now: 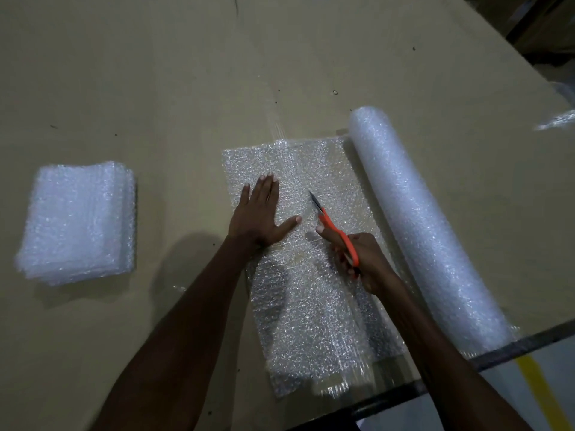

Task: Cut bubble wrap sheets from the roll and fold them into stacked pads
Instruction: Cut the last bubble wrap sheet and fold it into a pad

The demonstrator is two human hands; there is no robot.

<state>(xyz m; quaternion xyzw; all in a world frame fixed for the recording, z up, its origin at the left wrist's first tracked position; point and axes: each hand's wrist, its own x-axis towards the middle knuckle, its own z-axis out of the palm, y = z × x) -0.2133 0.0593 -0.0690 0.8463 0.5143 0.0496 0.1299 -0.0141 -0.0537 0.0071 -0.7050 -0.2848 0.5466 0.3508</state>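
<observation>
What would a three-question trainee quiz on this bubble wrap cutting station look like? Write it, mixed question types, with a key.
1. True or false: the left hand lies flat, fingers straight, on the unrolled bubble wrap sheet.
2. Which hand holds the orange-handled scissors?
A. left
B. right
C. neither
3. Fill in: the stack of folded pads lies on the person's ____ side of the sheet, and the bubble wrap roll on the other.

Key:
1. True.
2. B: the right hand grips the handles, blades pointing away over the sheet.
3. Left.
</observation>
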